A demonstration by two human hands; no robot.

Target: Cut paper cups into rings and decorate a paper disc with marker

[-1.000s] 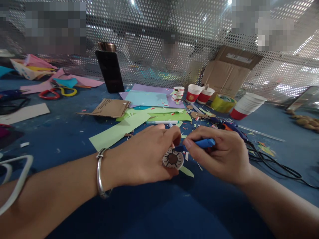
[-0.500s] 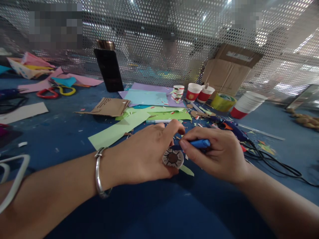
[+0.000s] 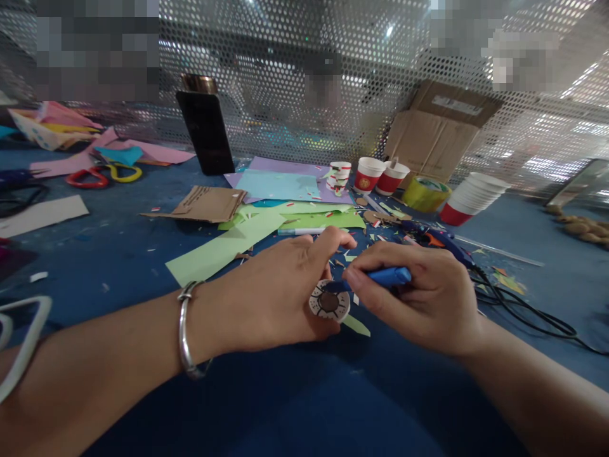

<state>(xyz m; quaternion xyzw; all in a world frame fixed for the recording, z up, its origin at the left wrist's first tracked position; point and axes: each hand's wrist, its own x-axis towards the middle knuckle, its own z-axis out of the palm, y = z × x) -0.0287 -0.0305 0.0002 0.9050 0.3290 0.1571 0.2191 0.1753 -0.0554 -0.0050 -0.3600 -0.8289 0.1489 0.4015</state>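
My left hand (image 3: 280, 292), with a silver bangle (image 3: 185, 330) at the wrist, is closed on a small round paper piece (image 3: 330, 302), white at the rim and brown in the middle. It holds the piece just above the blue table (image 3: 143, 254). My right hand (image 3: 419, 298) grips a blue pen-like tool (image 3: 387, 276) whose tip points left and touches the top of the round piece. A green paper sliver (image 3: 356, 325) lies under the two hands.
Green paper strips (image 3: 228, 244), cardboard (image 3: 207, 204) and coloured sheets (image 3: 280, 184) lie beyond my hands. Red-and-white cups (image 3: 380, 176), a stack of cups (image 3: 471, 200) and a tape roll (image 3: 425, 193) stand at the back right. Scissors (image 3: 104, 174) lie left, a black cable (image 3: 523, 311) right, a phone (image 3: 205, 132) leans on the mesh.
My left index finger has lifted and stretched out over the round piece. The tool's tip has come onto the piece's upper edge. Both hands otherwise stay in place.
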